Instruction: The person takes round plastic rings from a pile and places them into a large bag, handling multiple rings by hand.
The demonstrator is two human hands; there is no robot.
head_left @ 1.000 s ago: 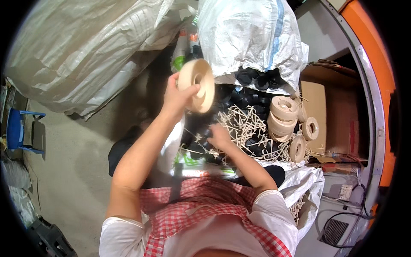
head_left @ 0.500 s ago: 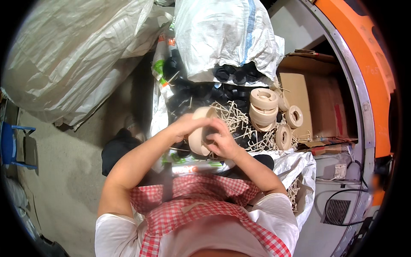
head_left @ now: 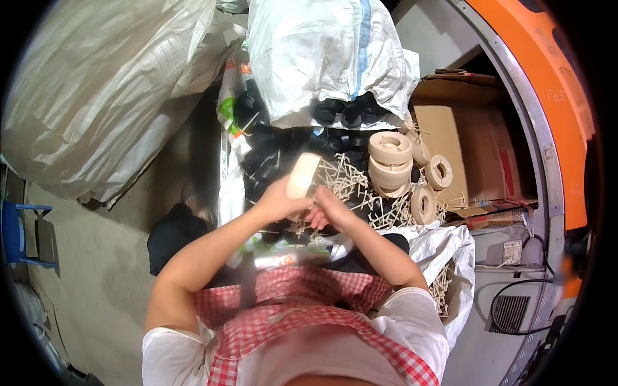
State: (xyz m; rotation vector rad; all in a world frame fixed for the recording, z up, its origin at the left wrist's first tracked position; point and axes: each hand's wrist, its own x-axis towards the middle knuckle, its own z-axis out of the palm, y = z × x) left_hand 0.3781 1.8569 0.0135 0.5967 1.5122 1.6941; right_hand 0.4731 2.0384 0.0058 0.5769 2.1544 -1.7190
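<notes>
Tilted on its edge, a beige plastic ring-shaped part (head_left: 302, 176) is gripped in my left hand (head_left: 279, 202), over the middle of the work surface. Close beside its lower right side is my right hand (head_left: 333, 210), its fingers loosely bent and apart from the thumb, with nothing visible in them. Below and around the hands lie many loose beige plastic sticks (head_left: 344, 177) and black round plastic parts (head_left: 283, 145). To the right stands a stack of similar beige ring parts (head_left: 390, 149), and more single rings (head_left: 439, 172) lean beside it.
A big white woven sack (head_left: 315, 58) lies at the far side, spilling black parts. An open cardboard box (head_left: 444, 138) and an orange machine frame (head_left: 547, 96) stand right. Another large sack (head_left: 96, 90) and a blue stool (head_left: 22, 231) are left. A white bag (head_left: 460, 248) holds sticks.
My right hand has drawn down off the top of the ring part, its fingers now beside the lower side. The left hand keeps the ring, now tilted more. The whole view has shifted slightly.
</notes>
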